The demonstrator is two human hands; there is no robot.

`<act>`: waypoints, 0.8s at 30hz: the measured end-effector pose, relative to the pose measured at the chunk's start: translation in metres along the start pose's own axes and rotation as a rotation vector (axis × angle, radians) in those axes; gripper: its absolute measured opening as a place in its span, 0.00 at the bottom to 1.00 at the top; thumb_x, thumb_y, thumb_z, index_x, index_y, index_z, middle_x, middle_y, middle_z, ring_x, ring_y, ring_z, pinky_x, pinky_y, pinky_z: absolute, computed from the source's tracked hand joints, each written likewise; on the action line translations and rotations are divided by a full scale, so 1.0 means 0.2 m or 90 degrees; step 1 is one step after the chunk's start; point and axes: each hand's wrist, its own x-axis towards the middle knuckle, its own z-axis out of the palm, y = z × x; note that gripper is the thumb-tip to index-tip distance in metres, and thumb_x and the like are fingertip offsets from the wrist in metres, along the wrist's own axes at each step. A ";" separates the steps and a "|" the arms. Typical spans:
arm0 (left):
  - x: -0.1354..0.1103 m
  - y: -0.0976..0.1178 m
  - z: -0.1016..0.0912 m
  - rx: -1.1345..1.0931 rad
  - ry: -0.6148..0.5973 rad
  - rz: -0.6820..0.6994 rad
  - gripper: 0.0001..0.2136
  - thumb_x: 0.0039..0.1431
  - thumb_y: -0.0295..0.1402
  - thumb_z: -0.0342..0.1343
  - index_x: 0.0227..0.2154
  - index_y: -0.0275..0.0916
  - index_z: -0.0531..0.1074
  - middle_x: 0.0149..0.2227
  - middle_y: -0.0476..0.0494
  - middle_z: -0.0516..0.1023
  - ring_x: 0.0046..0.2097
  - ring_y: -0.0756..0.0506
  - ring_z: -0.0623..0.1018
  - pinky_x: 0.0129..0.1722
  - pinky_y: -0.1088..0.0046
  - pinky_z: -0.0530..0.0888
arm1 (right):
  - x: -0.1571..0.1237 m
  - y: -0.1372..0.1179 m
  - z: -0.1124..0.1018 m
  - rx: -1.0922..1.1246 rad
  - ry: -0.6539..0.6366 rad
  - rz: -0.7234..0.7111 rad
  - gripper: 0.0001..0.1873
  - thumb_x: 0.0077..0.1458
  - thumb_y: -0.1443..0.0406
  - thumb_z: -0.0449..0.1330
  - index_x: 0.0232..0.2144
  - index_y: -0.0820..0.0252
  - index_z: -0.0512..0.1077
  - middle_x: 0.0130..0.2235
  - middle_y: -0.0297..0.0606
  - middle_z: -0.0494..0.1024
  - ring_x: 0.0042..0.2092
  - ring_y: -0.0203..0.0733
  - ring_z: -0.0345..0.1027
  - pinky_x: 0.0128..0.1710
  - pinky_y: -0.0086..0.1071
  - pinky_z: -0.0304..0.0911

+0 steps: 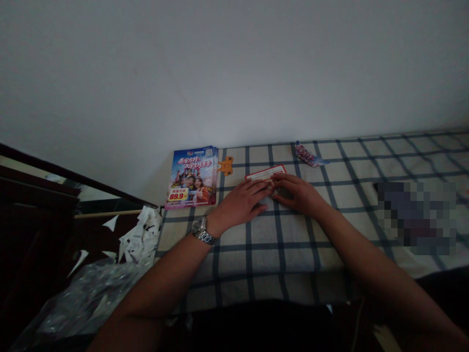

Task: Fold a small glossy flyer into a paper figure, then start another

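A folded paper sheet with a red border and printed text lies on the checked cloth in front of me. My left hand, with a metal watch on its wrist, rests flat on the near part of the paper, fingers stretched out. From the other side, my right hand bends its fingers and thumb together at the paper's right edge. Both sets of fingertips almost meet and cover much of the sheet. Left of my hands is a stack of printed flyers, blue and pink.
A crumpled or folded piece of printed paper lies near the wall. An orange bear figure shows beside the flyers. At right is a blurred-out dark object. Torn white paper scraps and clear plastic are below left.
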 end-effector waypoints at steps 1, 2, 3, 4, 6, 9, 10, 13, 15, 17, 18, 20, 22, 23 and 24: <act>0.00 0.00 0.00 0.003 0.004 -0.005 0.24 0.73 0.42 0.54 0.68 0.43 0.64 0.69 0.40 0.65 0.70 0.38 0.63 0.73 0.50 0.58 | 0.00 0.00 0.00 -0.005 0.005 -0.002 0.12 0.65 0.62 0.64 0.50 0.53 0.75 0.59 0.47 0.77 0.61 0.54 0.72 0.61 0.51 0.71; 0.00 0.00 0.00 0.007 0.008 -0.010 0.23 0.73 0.42 0.54 0.67 0.43 0.65 0.68 0.40 0.66 0.70 0.37 0.63 0.73 0.49 0.58 | 0.00 0.00 0.00 -0.011 0.013 -0.003 0.13 0.64 0.62 0.65 0.50 0.54 0.75 0.58 0.47 0.77 0.60 0.54 0.73 0.60 0.52 0.71; 0.00 0.00 0.00 0.009 0.014 -0.014 0.23 0.73 0.42 0.54 0.66 0.43 0.66 0.67 0.40 0.67 0.69 0.37 0.64 0.72 0.49 0.60 | 0.00 0.01 -0.01 -0.019 0.019 -0.006 0.13 0.64 0.62 0.65 0.50 0.54 0.76 0.57 0.48 0.78 0.60 0.55 0.73 0.60 0.52 0.71; 0.00 0.00 0.00 0.010 0.020 -0.017 0.22 0.73 0.42 0.54 0.66 0.43 0.67 0.66 0.39 0.67 0.68 0.36 0.65 0.71 0.49 0.62 | 0.00 0.01 -0.01 -0.027 0.023 -0.005 0.12 0.64 0.62 0.65 0.50 0.55 0.76 0.56 0.48 0.78 0.59 0.55 0.73 0.59 0.52 0.72; 0.00 0.00 0.00 0.008 0.030 -0.021 0.21 0.73 0.42 0.53 0.65 0.43 0.68 0.64 0.38 0.69 0.67 0.36 0.66 0.70 0.48 0.64 | 0.01 0.02 -0.01 -0.042 0.026 -0.001 0.11 0.64 0.62 0.65 0.48 0.55 0.77 0.54 0.47 0.79 0.56 0.54 0.74 0.57 0.52 0.72; 0.00 0.00 -0.01 -0.001 0.042 -0.020 0.20 0.74 0.42 0.52 0.64 0.42 0.68 0.59 0.38 0.71 0.65 0.36 0.68 0.71 0.46 0.62 | 0.01 0.02 -0.02 -0.051 0.033 0.001 0.09 0.65 0.63 0.64 0.47 0.54 0.77 0.52 0.46 0.80 0.53 0.53 0.75 0.54 0.51 0.73; 0.00 0.00 -0.01 -0.004 0.044 -0.022 0.20 0.74 0.41 0.52 0.64 0.42 0.68 0.58 0.38 0.71 0.64 0.36 0.68 0.71 0.46 0.62 | 0.01 0.02 -0.02 -0.051 0.033 0.002 0.08 0.65 0.63 0.64 0.47 0.54 0.77 0.51 0.46 0.81 0.53 0.53 0.75 0.54 0.50 0.73; 0.00 0.01 -0.01 -0.014 0.045 -0.039 0.20 0.73 0.40 0.53 0.64 0.42 0.68 0.56 0.37 0.70 0.63 0.36 0.69 0.68 0.48 0.66 | 0.01 0.01 -0.02 -0.047 0.025 0.000 0.08 0.66 0.63 0.63 0.47 0.53 0.78 0.49 0.44 0.81 0.52 0.52 0.76 0.53 0.50 0.73; 0.00 0.01 -0.02 -0.013 0.038 -0.052 0.20 0.74 0.41 0.52 0.64 0.41 0.68 0.56 0.37 0.71 0.62 0.36 0.70 0.65 0.51 0.70 | 0.01 0.01 -0.02 -0.052 0.015 -0.002 0.10 0.66 0.63 0.63 0.49 0.53 0.79 0.50 0.45 0.81 0.52 0.53 0.75 0.54 0.51 0.73; 0.00 0.01 -0.02 -0.005 0.033 -0.064 0.20 0.74 0.42 0.51 0.64 0.41 0.68 0.56 0.36 0.70 0.61 0.37 0.70 0.63 0.53 0.72 | 0.01 0.00 -0.02 -0.062 0.005 -0.003 0.13 0.66 0.63 0.63 0.52 0.54 0.79 0.51 0.46 0.81 0.52 0.54 0.74 0.54 0.52 0.73; 0.00 0.01 -0.02 0.000 0.033 -0.066 0.20 0.74 0.42 0.51 0.64 0.41 0.68 0.57 0.36 0.70 0.61 0.37 0.70 0.63 0.53 0.72 | 0.01 0.00 -0.02 -0.066 0.001 -0.004 0.14 0.66 0.63 0.62 0.53 0.55 0.79 0.51 0.46 0.81 0.53 0.54 0.74 0.54 0.53 0.72; 0.00 0.01 -0.02 0.010 0.036 -0.065 0.20 0.75 0.42 0.51 0.64 0.42 0.68 0.60 0.37 0.69 0.62 0.37 0.70 0.64 0.53 0.71 | 0.01 0.00 -0.02 -0.067 -0.003 -0.004 0.15 0.66 0.62 0.62 0.54 0.54 0.79 0.52 0.47 0.80 0.53 0.55 0.74 0.55 0.54 0.72; 0.00 0.01 -0.02 0.015 0.037 -0.056 0.20 0.74 0.42 0.51 0.64 0.42 0.68 0.63 0.37 0.68 0.63 0.36 0.70 0.65 0.52 0.69 | 0.00 0.00 -0.02 -0.068 -0.003 0.002 0.16 0.66 0.62 0.62 0.54 0.53 0.79 0.53 0.47 0.80 0.54 0.55 0.73 0.55 0.54 0.72; 0.00 0.01 -0.01 0.016 0.034 -0.051 0.21 0.74 0.42 0.51 0.65 0.42 0.68 0.64 0.38 0.68 0.63 0.36 0.70 0.65 0.52 0.69 | 0.00 0.00 -0.02 -0.072 -0.002 0.006 0.16 0.66 0.62 0.62 0.54 0.53 0.80 0.53 0.47 0.80 0.54 0.55 0.73 0.56 0.54 0.71; 0.00 0.00 -0.01 0.016 0.030 -0.047 0.21 0.75 0.42 0.51 0.65 0.41 0.67 0.65 0.38 0.68 0.63 0.37 0.70 0.65 0.52 0.68 | 0.00 0.00 -0.02 -0.077 -0.002 0.013 0.16 0.66 0.62 0.62 0.55 0.52 0.80 0.54 0.47 0.79 0.55 0.56 0.72 0.56 0.54 0.71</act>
